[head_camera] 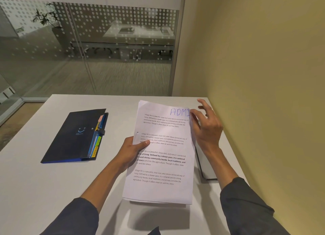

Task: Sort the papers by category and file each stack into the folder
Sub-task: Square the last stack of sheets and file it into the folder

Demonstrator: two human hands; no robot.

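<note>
A stack of white printed papers [161,164] is lifted above the table; the top sheet has a blue handwritten heading beginning "ADMI" at its upper right. My left hand [131,151] grips the stack's left edge, thumb on top of the text. My right hand [205,127] is at the top right corner, fingers spread, a fingertip touching the sheet over the heading's end. A dark navy expanding folder [73,138] lies flat on the table to the left, strap fastened, with coloured tabs along its right edge, one yellow reading "SPORTS".
The white table [44,182] meets a yellow wall [263,76] on the right and a glass partition [88,50] behind. A white box-like object [206,164] lies under my right forearm by the wall.
</note>
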